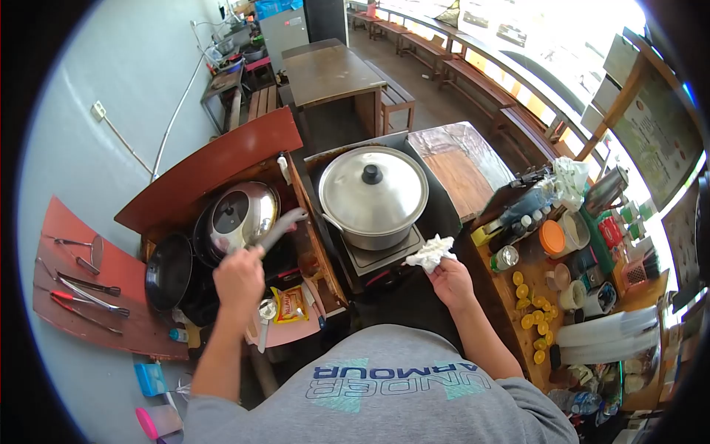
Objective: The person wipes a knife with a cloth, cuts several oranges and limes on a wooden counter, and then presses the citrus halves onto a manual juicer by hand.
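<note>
My left hand (239, 280) is closed round the handle of a knife (279, 228), its blade angled up and to the right, slightly blurred. Behind the blade sits a wok (201, 235) under a shiny domed lid (248, 211). In my right hand (450, 281) a crumpled white tissue (432, 254) is pinched between the fingers. To the upper left of that hand stands a large lidded aluminium pot (373, 194) on a stove (384, 254). Below the knife, a yellow packet (291, 304) lies on a pink cutting board (285, 333).
A black frying pan (168, 274) rests at left, near tongs (92, 296) hung on a red panel (55, 255). Halved oranges (538, 318), jars and bottles crowd the wooden counter (518, 362) at right. A table (325, 70) and benches stand beyond.
</note>
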A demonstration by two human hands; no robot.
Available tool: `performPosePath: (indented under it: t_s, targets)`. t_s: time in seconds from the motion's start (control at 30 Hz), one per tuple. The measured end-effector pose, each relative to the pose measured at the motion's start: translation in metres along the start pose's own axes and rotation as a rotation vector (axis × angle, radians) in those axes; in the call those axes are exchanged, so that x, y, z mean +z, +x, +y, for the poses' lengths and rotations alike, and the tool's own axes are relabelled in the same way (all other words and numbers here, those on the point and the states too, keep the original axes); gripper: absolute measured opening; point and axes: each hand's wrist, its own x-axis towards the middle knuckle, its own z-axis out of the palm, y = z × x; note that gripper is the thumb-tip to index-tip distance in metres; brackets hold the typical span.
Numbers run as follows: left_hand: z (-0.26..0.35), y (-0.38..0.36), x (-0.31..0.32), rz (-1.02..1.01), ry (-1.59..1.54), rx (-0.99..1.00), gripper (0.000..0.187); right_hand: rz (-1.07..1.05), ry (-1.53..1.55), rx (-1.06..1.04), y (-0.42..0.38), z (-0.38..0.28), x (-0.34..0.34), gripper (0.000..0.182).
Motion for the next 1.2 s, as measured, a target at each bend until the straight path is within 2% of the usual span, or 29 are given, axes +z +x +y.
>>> performPosePath:
  t_s: [0.03, 0.07, 0.17, 0.2, 0.27, 0.3, 0.37, 0.43, 0.6, 0.7, 0.8, 0.83, 0.87, 0.9, 0.93, 1.0, 1.03, 1.07, 1.1, 1.17, 1.2]
  targets:
    - [-0.023, 0.019, 0.008, 0.083, 0.026, 0.053, 0.018, 0.017, 0.025, 0.033, -0.002, 0.002, -0.006, 0.031]
    - [-0.034, 0.043, 0.008, -0.004, 0.126, 0.032, 0.016, 0.033, 0.009, 0.034, -0.004, 0.005, -0.013, 0.031]
    - [-0.069, 0.115, 0.056, -0.027, 0.274, 0.160, 0.011, 0.095, -0.002, 0.032, -0.016, 0.011, -0.022, 0.031]
    - [-0.072, 0.138, 0.076, 0.022, 0.275, 0.224, 0.010, 0.115, 0.001, 0.039, -0.017, 0.015, -0.031, 0.031]
    - [-0.071, 0.181, 0.116, -0.096, 0.351, 0.317, 0.012, 0.144, 0.016, 0.045, -0.025, 0.017, -0.037, 0.030]
    - [-0.067, 0.195, 0.135, -0.075, 0.385, 0.383, 0.015, 0.172, 0.036, 0.050, -0.029, 0.018, -0.040, 0.029]
    - [-0.055, 0.219, 0.166, -0.234, 0.432, 0.401, 0.013, 0.183, 0.011, 0.034, -0.035, 0.020, -0.052, 0.029]
    - [-0.052, 0.235, 0.202, -0.271, 0.438, 0.415, 0.015, 0.234, 0.104, 0.009, -0.046, 0.019, -0.061, 0.031]
    - [-0.052, 0.253, 0.269, -0.186, 0.450, 0.469, 0.017, 0.380, 0.151, -0.046, -0.076, 0.015, -0.097, 0.031]
    - [-0.074, 0.260, 0.306, -0.145, 0.359, 0.503, 0.019, 0.465, 0.143, -0.099, -0.103, 0.011, -0.124, 0.028]
    - [-0.082, 0.265, 0.300, -0.232, 0.429, 0.482, 0.015, 0.578, 0.129, -0.185, -0.139, 0.004, -0.162, 0.025]
    - [-0.081, 0.268, 0.289, -0.328, 0.444, 0.454, 0.011, 0.609, 0.130, -0.219, -0.153, 0.001, -0.174, 0.024]
    - [-0.069, 0.261, 0.259, -0.375, 0.380, 0.389, 0.015, 0.658, 0.135, -0.273, -0.167, -0.001, -0.193, 0.022]
    - [-0.065, 0.264, 0.252, -0.413, 0.476, 0.249, 0.029, 0.721, 0.142, -0.333, -0.182, -0.007, -0.205, 0.019]
    - [-0.044, 0.256, 0.207, -0.461, 0.417, 0.201, 0.038, 0.786, 0.092, -0.382, -0.198, -0.013, -0.222, 0.017]
    - [-0.024, 0.243, 0.158, -0.430, 0.357, 0.111, 0.055, 0.955, -0.044, -0.462, -0.227, -0.027, -0.262, 0.014]
    - [-0.032, 0.238, 0.154, -0.338, 0.306, 0.093, 0.060, 1.058, -0.130, -0.492, -0.242, -0.035, -0.284, 0.012]
    - [-0.001, 0.225, 0.118, -0.325, 0.293, 0.019, 0.056, 1.181, -0.327, -0.554, -0.257, -0.040, -0.316, 0.013]
    - [0.011, 0.215, 0.103, -0.259, 0.270, 0.013, 0.054, 1.200, -0.309, -0.559, -0.272, -0.052, -0.328, 0.013]
    - [0.027, 0.200, 0.094, -0.132, 0.186, 0.060, 0.052, 1.509, -0.827, -0.502, -0.297, -0.078, -0.347, 0.018]
    - [0.068, 0.181, 0.066, -0.145, 0.078, 0.043, 0.049, 1.540, -0.930, -0.505, -0.305, -0.088, -0.365, 0.020]
